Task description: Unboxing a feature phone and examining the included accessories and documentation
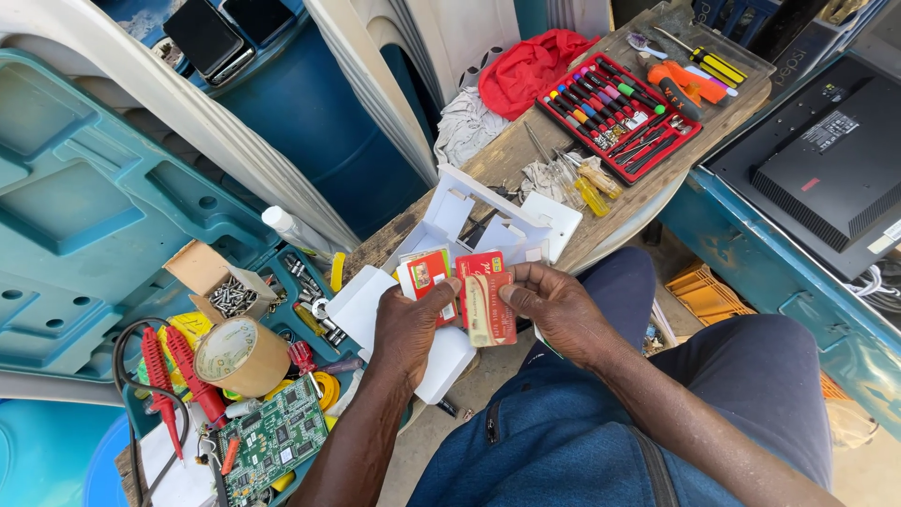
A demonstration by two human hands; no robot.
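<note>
The left hand pinches a thin red-and-white plastic card by its lower edge; the right hand clamps a second red rectangular card between thumb and fingers. Both cards sit above the lap, just before the wooden table. They look light, stiff and slick, best gripped at the edges. The open white cardboard box crowds the space ahead; room lies nearer the lap.
</note>
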